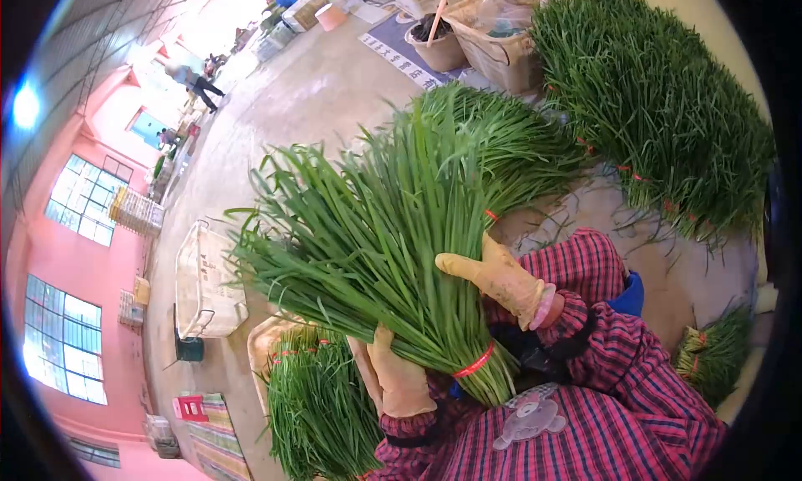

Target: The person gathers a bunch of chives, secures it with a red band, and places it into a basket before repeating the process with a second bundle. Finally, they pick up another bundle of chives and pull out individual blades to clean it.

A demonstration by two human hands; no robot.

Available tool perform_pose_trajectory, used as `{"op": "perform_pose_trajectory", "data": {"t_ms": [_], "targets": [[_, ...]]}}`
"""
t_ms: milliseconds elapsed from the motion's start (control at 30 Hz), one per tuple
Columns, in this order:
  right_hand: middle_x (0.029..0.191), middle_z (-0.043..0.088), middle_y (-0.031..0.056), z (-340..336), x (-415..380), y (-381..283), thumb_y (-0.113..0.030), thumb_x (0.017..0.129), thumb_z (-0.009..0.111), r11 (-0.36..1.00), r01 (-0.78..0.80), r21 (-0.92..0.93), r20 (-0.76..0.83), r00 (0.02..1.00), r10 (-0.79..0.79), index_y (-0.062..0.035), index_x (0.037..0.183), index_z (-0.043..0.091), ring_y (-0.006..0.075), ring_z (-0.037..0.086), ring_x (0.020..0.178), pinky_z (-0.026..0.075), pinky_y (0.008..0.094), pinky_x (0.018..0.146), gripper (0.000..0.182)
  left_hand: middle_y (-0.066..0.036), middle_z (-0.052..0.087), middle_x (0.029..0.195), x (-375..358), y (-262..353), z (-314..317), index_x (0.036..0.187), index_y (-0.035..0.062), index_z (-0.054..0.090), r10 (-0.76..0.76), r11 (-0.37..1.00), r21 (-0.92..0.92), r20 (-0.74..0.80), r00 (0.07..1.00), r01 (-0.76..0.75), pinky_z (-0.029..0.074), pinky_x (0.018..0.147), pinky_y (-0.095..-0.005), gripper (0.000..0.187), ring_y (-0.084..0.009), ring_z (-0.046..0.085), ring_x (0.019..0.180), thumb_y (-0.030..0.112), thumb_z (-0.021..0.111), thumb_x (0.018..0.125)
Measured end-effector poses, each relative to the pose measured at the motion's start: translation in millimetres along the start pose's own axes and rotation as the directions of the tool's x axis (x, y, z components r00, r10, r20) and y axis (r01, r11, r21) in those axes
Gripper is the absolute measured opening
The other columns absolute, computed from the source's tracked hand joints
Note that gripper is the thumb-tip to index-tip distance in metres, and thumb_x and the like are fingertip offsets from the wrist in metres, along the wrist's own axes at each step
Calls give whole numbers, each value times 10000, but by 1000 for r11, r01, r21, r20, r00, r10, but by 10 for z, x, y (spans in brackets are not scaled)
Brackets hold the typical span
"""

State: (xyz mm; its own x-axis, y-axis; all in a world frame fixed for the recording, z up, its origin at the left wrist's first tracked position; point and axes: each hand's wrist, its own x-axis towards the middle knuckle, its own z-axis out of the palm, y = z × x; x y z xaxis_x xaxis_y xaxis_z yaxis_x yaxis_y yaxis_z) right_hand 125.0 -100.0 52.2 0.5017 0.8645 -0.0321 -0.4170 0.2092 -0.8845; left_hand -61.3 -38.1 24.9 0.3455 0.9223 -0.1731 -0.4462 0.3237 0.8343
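Observation:
A large bunch of long green leaves (401, 239), tied near its base with a red band (474, 361), lies tilted in front of my chest, its leaf tips fanned toward the upper left. My left hand (398, 374), in a pale yellow glove, is pressed against the lower left side of the bunch, fingers partly behind the leaves. On the right side, my right hand (494, 279), gloved too, wraps round the stems with its thumb across the front. The pale stem ends point toward my lap.
Tied green bundles are piled at the upper right (652, 105), behind the held bunch (518, 139) and in a crate at lower left (322, 406). A white basket (211, 285) stands left. A bucket (436, 48) and a crate (501, 59) stand ahead. People are far off.

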Motion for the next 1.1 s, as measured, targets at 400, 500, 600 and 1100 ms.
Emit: {"op": "perform_pose_trajectory", "data": {"t_ms": [400,500,600,1100], "targets": [[1401,500,165,-261,-224,-66,-282,776,835,995,-8,-100,120,993,21,9,1541,180,277,496,1290,393,354,1087,1048,-159,481,1423,239,231,852,1428,-27,428,56,956,261,293,954,-136,414,1062,-406,520,-244,471,1300,253,536,1002],[1285,593,81,-516,-254,-71,-197,830,772,974,-149,168,129,983,128,-27,1471,368,175,586,1130,472,328,972,776,-188,548,1379,69,476,871,1463,-26,394,117,930,309,269,956,-201,423,1044,-364,501,-261,542,1262,199,487,1026],[1223,636,80,-677,-319,-107,-248,876,701,925,-215,314,169,971,169,-32,1387,494,152,617,1052,492,328,937,592,-206,620,1266,39,579,456,1431,-53,433,-113,907,411,437,892,-86,508,944,-392,666,-293,633,1127,452,497,1001],[1362,550,91,-454,-365,-26,-195,919,710,985,-163,-62,272,946,174,-21,1457,377,167,516,1211,420,334,1040,656,-143,569,1336,221,-78,445,1345,-15,498,-262,962,-25,188,947,271,465,1047,-436,438,-283,579,1200,265,529,1009]]}}
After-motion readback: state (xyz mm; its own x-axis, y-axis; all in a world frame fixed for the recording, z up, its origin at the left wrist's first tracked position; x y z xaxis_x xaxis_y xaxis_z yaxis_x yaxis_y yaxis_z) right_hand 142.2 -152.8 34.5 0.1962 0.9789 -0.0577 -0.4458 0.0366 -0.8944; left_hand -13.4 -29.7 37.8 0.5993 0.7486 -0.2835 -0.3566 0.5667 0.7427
